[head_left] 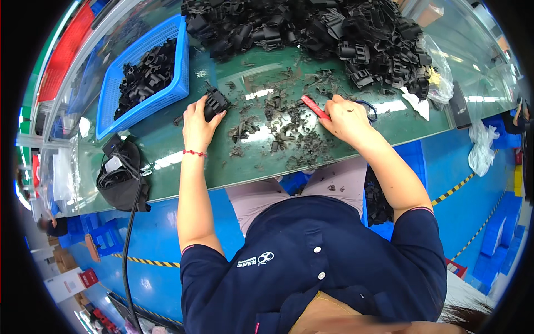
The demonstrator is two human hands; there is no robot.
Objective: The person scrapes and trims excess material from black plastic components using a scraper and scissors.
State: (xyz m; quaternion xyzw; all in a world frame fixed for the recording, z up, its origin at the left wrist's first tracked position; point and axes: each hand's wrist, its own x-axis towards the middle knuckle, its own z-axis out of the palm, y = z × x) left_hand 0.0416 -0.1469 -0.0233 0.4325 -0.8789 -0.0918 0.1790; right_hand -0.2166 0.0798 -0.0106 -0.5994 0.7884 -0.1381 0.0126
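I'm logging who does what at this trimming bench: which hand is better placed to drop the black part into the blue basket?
Left, probably. The left hand already grips the black part beside the blue basket; the right hand holds a red-handled tool, farther away.

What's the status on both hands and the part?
Left hand gripping black plastic part on green table. Right hand holds red-handled cutter. Black trimmings scattered between hands.

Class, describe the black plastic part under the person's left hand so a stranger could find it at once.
Start at the green worktable, then the blue mesh basket. Just right of its near corner, the left hand grips a black moulded plastic part. Unlike the scattered black trimmings, it is one chunky whole piece.
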